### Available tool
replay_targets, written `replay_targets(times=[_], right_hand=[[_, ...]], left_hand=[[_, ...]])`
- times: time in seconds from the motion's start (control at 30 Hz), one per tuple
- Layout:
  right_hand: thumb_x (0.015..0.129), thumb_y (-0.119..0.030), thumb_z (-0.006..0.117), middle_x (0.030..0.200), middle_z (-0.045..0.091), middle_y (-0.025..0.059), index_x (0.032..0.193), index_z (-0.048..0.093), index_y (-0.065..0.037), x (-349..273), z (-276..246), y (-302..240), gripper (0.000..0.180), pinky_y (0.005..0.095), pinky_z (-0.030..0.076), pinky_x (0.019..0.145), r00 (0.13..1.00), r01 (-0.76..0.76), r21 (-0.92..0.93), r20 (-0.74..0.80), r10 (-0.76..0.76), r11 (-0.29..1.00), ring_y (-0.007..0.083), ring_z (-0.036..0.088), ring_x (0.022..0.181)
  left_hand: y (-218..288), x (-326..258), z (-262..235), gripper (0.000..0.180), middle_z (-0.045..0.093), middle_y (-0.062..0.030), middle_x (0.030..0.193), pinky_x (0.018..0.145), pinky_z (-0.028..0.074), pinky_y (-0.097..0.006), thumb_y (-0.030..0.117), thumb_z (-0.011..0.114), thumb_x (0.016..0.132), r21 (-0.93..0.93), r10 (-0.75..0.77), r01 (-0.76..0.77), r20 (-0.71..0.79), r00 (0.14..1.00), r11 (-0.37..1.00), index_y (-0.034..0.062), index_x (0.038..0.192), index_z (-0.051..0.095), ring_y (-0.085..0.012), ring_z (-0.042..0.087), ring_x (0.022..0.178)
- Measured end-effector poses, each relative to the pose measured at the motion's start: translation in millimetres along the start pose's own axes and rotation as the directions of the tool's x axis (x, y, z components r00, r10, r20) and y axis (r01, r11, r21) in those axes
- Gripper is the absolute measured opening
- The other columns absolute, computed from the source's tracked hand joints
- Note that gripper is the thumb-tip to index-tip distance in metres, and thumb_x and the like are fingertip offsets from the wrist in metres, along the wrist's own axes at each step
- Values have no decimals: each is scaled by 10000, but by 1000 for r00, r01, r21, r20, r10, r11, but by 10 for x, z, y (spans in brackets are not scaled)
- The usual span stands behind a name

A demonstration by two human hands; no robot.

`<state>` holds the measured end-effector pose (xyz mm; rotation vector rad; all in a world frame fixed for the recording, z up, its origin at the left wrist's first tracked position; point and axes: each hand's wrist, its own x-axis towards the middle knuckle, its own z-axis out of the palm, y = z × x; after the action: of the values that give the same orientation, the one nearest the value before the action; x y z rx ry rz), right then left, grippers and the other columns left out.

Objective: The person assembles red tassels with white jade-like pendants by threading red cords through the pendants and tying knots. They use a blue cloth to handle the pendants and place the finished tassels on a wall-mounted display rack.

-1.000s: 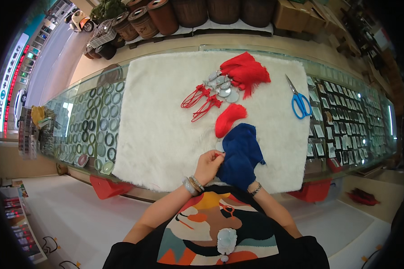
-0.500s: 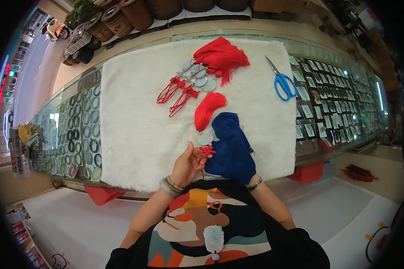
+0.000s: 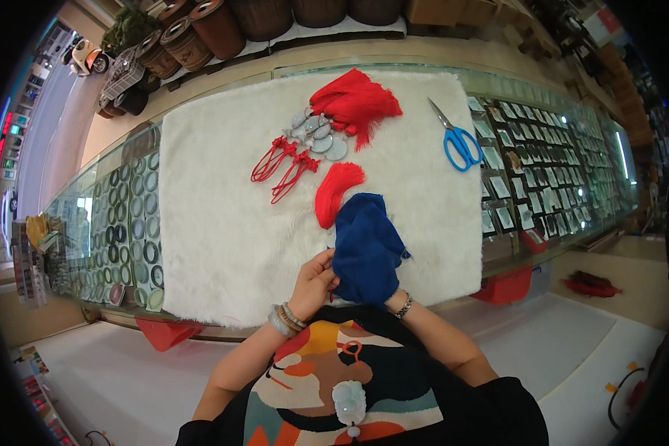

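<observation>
A dark blue cloth [image 3: 366, 241] is draped over my right hand [image 3: 393, 299], hiding its fingers; the cloth is bunched around the hand. Beside the cloth's left edge, my left hand [image 3: 318, 279] is closed in a pinch on the red cord of a tassel pendant, mostly covered now. That pendant's red tassel [image 3: 336, 195] sticks out above the cloth and lies on the white plush mat [image 3: 223, 253]; its pale disc is hidden. Farther off lies a bunch of similar pendants with pale stone discs [image 3: 321, 135], knotted red cord loops [image 3: 284, 167] and red tassels [image 3: 357, 104].
Scissors with blue handles [image 3: 462, 149] lie at the mat's right, blades pointing away. The mat rests on a glass display counter, with rows of bangles [image 3: 130, 223] at left and small carded pieces [image 3: 535, 163] at right. Brown barrels [image 3: 217, 30] stand beyond.
The cloth in my right hand has moved left, over the pendant's disc and red knot, which showed before. My left fingers are now partly behind its edge. The whole view has shifted slightly.
</observation>
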<state>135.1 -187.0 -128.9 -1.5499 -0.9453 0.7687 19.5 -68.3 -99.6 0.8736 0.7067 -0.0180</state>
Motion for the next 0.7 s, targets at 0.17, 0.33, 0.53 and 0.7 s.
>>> replay_targets(times=[0.17, 0.33, 0.53, 0.7], right_hand=[[827, -209, 685, 893, 660, 46, 875, 652, -96, 115, -150, -27, 127, 307, 487, 696, 977, 201, -329, 140, -163, 923, 153, 618, 809], [816, -145, 682, 901, 675, 61, 872, 645, -46, 53, -214, -151, 120, 319, 500, 702, 984, 69, 50, 162, -76, 996, 163, 626, 814], [783, -136, 704, 848, 657, 73, 825, 609, -22, 105, -203, -349, 154, 324, 495, 720, 976, 203, -197, -32, -213, 959, 219, 621, 797], [750, -240, 727, 871, 629, 96, 836, 615, -55, 197, -289, -511, 232, 336, 480, 757, 996, 34, -332, -69, -60, 943, 271, 604, 827]], left_hand=[[-6, 9, -48, 344, 585, -25, 859, 600, 367, -173, -18, 420, 934, -63, 20, -20, 0, 1000, 998, -24, 1266, 510, -50, 449, 658], [48, 36, -89, 356, 601, -62, 883, 575, 337, -192, 4, 419, 962, -219, 5, 24, 127, 992, 975, -45, 1311, 471, -65, 407, 628], [106, 5, -27, 380, 656, -99, 1018, 715, 462, -196, 52, 491, 969, -229, -3, 32, 128, 992, 973, -15, 1341, 458, -108, 599, 832], [154, -5, -6, 349, 643, -101, 1161, 815, 506, -235, 70, 527, 961, -221, -34, 55, 100, 994, 974, -9, 1300, 491, -125, 627, 962]])
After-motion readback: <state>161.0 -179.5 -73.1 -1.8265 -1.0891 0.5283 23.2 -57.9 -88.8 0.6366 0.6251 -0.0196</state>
